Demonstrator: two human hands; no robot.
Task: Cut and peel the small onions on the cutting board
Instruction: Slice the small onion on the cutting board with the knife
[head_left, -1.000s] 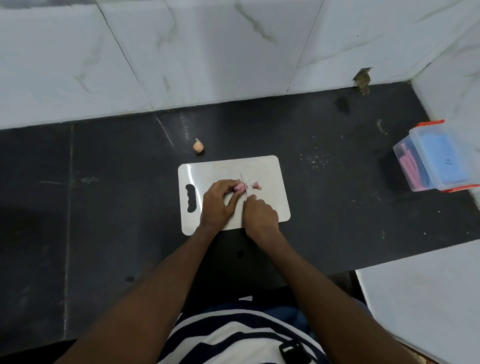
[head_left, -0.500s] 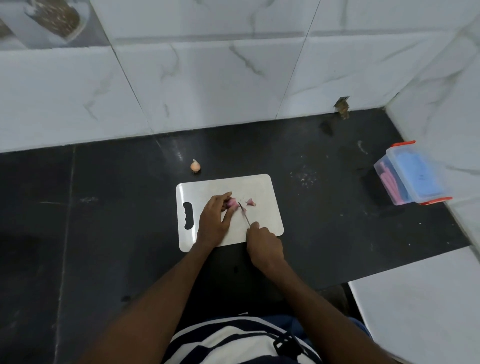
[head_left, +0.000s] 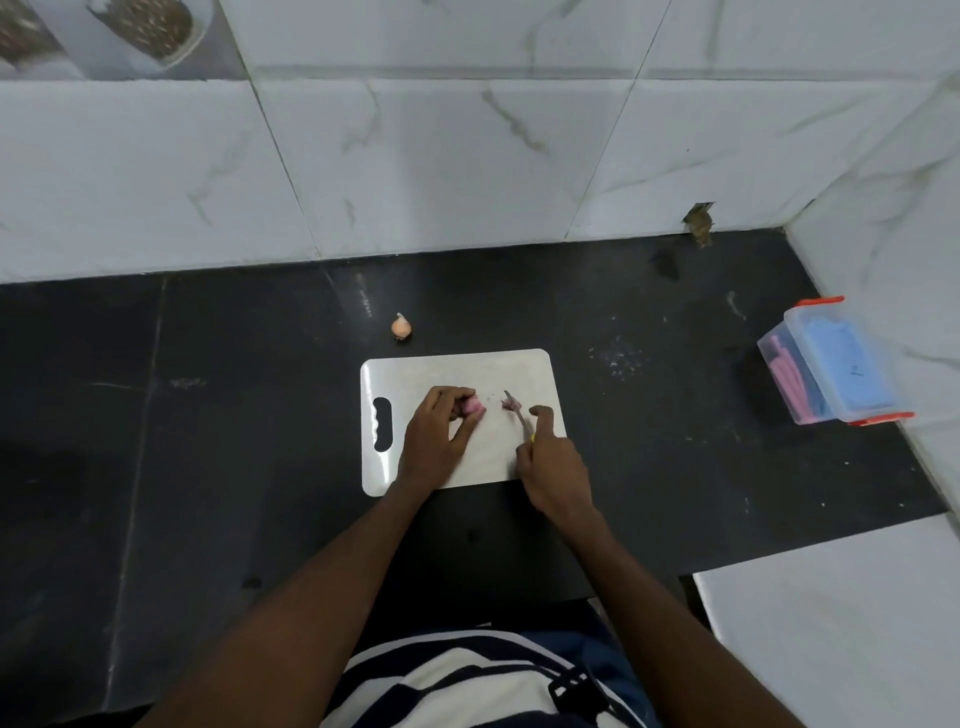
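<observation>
The left hand (head_left: 434, 441) is pinching a small pink onion (head_left: 474, 405) on the cutting board (head_left: 457, 364). The right hand (head_left: 553, 467) is closed around a knife (head_left: 517, 413), its tip touching a cut piece (head_left: 508, 402). The blade could slip and nick the near fingers (head_left: 462, 436).

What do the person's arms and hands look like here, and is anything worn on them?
Both forearms are bare, with no sleeves reaching into view. The left hand and right hand carry no gloves, and no rings, watch or bands are visible. At the bottom edge, a navy-and-white striped shirt shows.
</observation>
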